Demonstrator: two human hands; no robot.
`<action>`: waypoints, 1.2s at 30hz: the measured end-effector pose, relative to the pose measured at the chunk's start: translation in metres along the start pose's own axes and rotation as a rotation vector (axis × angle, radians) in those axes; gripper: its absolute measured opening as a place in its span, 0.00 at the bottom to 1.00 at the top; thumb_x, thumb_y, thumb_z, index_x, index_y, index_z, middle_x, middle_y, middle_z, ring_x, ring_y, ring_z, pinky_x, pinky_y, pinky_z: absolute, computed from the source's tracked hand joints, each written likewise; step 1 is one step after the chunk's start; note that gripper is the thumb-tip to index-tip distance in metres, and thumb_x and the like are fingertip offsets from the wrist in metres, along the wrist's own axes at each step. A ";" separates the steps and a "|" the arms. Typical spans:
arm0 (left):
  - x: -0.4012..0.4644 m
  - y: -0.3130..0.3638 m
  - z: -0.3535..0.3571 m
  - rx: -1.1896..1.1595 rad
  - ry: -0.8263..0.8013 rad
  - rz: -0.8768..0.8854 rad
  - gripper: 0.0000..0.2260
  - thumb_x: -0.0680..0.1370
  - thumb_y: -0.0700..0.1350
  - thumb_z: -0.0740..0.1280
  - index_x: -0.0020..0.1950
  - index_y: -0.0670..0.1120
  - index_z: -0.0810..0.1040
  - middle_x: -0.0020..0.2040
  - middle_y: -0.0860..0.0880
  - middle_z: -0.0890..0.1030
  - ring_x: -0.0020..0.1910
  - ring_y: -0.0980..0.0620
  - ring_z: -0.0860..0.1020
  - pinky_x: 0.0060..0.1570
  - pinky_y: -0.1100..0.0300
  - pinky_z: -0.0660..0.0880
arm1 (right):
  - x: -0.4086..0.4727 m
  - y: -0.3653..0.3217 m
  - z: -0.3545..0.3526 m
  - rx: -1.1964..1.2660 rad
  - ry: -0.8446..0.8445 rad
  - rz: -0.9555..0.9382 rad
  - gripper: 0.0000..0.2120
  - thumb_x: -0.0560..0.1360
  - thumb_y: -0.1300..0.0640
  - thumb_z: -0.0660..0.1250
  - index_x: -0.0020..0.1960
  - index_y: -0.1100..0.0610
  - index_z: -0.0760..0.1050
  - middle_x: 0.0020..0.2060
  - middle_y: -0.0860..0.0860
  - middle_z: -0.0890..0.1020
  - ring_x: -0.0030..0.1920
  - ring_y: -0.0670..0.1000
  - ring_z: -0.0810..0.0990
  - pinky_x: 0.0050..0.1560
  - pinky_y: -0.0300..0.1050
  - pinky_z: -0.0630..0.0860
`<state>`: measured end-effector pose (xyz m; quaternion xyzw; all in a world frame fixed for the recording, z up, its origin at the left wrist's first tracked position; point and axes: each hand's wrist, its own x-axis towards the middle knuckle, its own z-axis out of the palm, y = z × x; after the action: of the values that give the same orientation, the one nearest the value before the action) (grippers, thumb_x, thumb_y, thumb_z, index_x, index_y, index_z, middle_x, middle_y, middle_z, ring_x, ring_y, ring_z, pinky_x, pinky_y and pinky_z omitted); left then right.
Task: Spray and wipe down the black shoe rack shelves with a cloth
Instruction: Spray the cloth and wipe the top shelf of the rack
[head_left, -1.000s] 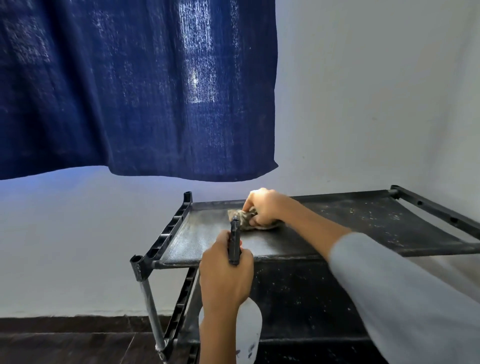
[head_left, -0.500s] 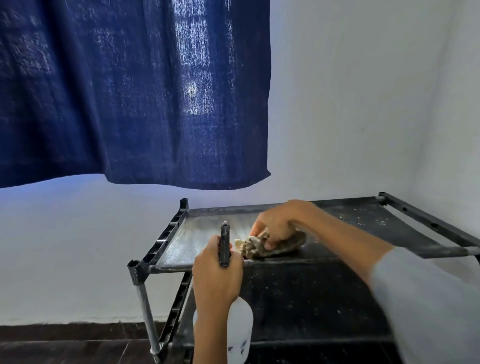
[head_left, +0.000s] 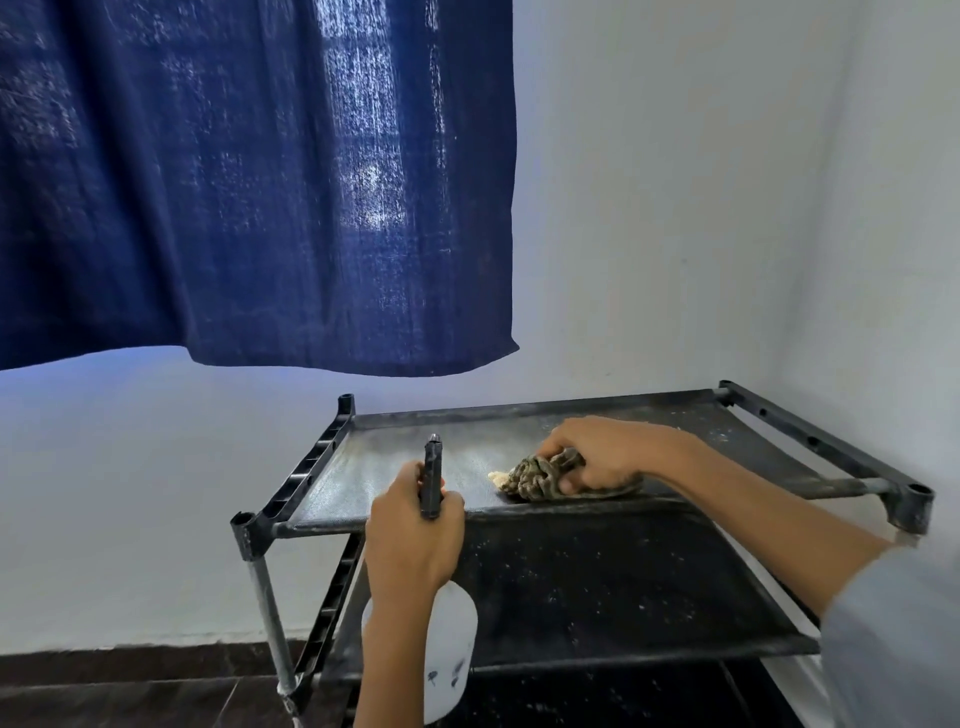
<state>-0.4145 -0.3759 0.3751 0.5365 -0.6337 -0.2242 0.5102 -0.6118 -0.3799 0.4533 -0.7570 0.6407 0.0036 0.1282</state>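
While your left hand (head_left: 415, 540) grips the spray bottle (head_left: 447, 649), keep your right hand (head_left: 597, 457), clutching the cloth (head_left: 540, 475), pressed flat across the dusty top shelf (head_left: 395, 467) beneath it.

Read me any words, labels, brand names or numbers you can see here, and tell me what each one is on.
No text can be read in this view.
Spray bottle, held in the left hand: a few dark marks low on its white body, too small and blurred to read.
Shoe rack, cloth and blue curtain: no writing visible.
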 end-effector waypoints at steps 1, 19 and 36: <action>0.000 0.002 0.003 -0.016 -0.020 0.002 0.07 0.75 0.39 0.67 0.38 0.45 0.72 0.32 0.44 0.76 0.30 0.49 0.71 0.36 0.52 0.72 | 0.001 0.001 0.001 0.022 0.013 0.005 0.21 0.75 0.59 0.68 0.66 0.47 0.73 0.63 0.47 0.76 0.60 0.49 0.74 0.60 0.46 0.68; -0.003 0.013 0.028 -0.106 -0.036 -0.040 0.06 0.74 0.36 0.66 0.39 0.45 0.74 0.36 0.42 0.80 0.35 0.41 0.76 0.40 0.45 0.76 | 0.113 0.051 -0.005 -0.064 0.324 0.179 0.22 0.69 0.65 0.71 0.59 0.46 0.78 0.58 0.50 0.79 0.55 0.54 0.78 0.47 0.42 0.72; -0.007 0.009 0.028 -0.073 -0.060 0.015 0.07 0.74 0.38 0.66 0.37 0.45 0.72 0.32 0.42 0.77 0.28 0.50 0.70 0.34 0.53 0.71 | 0.038 0.050 -0.005 -0.009 0.104 0.029 0.19 0.68 0.58 0.76 0.58 0.51 0.80 0.51 0.46 0.79 0.49 0.46 0.74 0.53 0.42 0.70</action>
<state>-0.4440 -0.3736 0.3693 0.5056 -0.6441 -0.2592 0.5121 -0.6547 -0.4254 0.4416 -0.7473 0.6574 -0.0307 0.0913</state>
